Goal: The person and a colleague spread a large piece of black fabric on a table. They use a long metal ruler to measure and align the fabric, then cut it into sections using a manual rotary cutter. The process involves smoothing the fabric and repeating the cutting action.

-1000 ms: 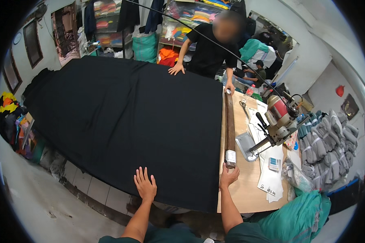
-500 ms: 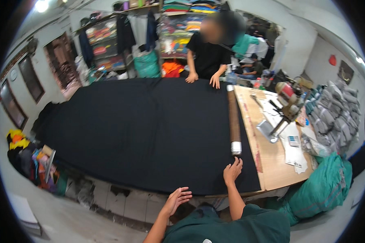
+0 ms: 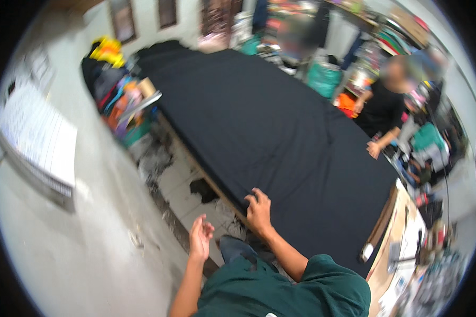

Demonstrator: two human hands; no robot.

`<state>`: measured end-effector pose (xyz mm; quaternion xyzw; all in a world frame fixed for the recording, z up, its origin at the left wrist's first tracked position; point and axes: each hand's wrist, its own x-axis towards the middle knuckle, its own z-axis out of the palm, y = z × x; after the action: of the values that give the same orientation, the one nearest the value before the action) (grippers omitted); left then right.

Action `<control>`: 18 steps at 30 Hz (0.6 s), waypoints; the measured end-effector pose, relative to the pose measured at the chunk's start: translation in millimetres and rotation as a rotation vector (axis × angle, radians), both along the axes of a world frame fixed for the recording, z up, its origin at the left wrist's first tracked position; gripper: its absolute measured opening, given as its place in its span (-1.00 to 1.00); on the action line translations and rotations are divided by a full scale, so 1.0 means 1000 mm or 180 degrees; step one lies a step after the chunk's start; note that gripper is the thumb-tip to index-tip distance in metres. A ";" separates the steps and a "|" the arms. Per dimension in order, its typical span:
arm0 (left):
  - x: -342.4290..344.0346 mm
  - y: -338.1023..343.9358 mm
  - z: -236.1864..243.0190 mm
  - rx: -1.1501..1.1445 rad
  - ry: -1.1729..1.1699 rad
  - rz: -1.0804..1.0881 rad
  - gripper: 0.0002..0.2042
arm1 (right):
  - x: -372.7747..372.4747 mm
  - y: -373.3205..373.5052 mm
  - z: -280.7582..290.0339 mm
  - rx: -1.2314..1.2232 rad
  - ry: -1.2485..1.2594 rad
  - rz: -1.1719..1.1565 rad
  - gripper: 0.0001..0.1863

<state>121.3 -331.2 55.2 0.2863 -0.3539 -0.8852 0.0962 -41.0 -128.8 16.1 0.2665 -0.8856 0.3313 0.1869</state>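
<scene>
Black cloth [image 3: 269, 116] covers most of a long table, its surface lightly creased. Over the cloth's near edge is my right hand [image 3: 259, 212], fingers apart and slightly bent, with nothing in it; I cannot tell whether the fingertips touch the fabric. My left hand [image 3: 200, 239] is in the air beside the table, fingers loosely curled and apart, holding nothing. A brown roll [image 3: 380, 224] with a white end lies across the cloth at the table's right end, away from both hands.
Across the table stands a person in black [image 3: 381, 108], one hand at the cloth's far edge. Coloured cloth scraps [image 3: 127, 103] are heaped at the left. A stack of papers [image 3: 39, 137] hangs on the near wall. Bare wooden tabletop [image 3: 402, 211] shows beyond the roll.
My view has swung left. My right hand has left the roll's near end and is now over the cloth's near edge. The person opposite has drawn one hand back from the cloth.
</scene>
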 end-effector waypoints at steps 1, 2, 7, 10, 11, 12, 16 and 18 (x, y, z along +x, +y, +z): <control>-0.008 -0.011 0.002 0.0014 0.0050 0.0142 -0.64 | -0.012 -0.009 -0.004 0.0058 -0.0087 -0.0059 -0.58; -0.014 -0.028 0.004 -0.0032 0.0119 0.0267 -0.65 | -0.023 -0.023 -0.009 0.0070 -0.0149 -0.0135 -0.60; -0.061 -0.101 0.006 -0.0294 0.0260 0.0033 -0.68 | -0.075 -0.078 -0.030 -0.0205 -0.1171 -0.0051 -0.72; -0.110 -0.135 0.011 -0.0503 -0.0035 -0.0494 -0.66 | -0.111 -0.110 -0.033 -0.0267 -0.1235 -0.0086 -0.77; -0.126 -0.146 0.015 -0.0627 -0.0152 -0.0783 -0.65 | -0.119 -0.126 -0.017 -0.0276 -0.1584 -0.0306 -0.80; -0.154 -0.163 0.023 -0.0863 -0.0106 -0.1055 -0.64 | -0.133 -0.132 -0.015 -0.0110 -0.1763 -0.0421 -0.80; -0.238 -0.202 0.023 -0.1163 -0.0281 -0.1832 -0.52 | -0.178 -0.152 -0.013 0.0539 -0.2453 -0.0399 -0.77; -0.277 -0.216 0.006 -0.1003 -0.0218 -0.1957 -0.37 | -0.195 -0.158 -0.013 0.0906 -0.2453 -0.0329 -0.77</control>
<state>-156.1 -547.0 61.6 0.1774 -0.5590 -0.7971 -0.1439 -236.2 -287.0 3.1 0.1013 -0.9400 0.2713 -0.1806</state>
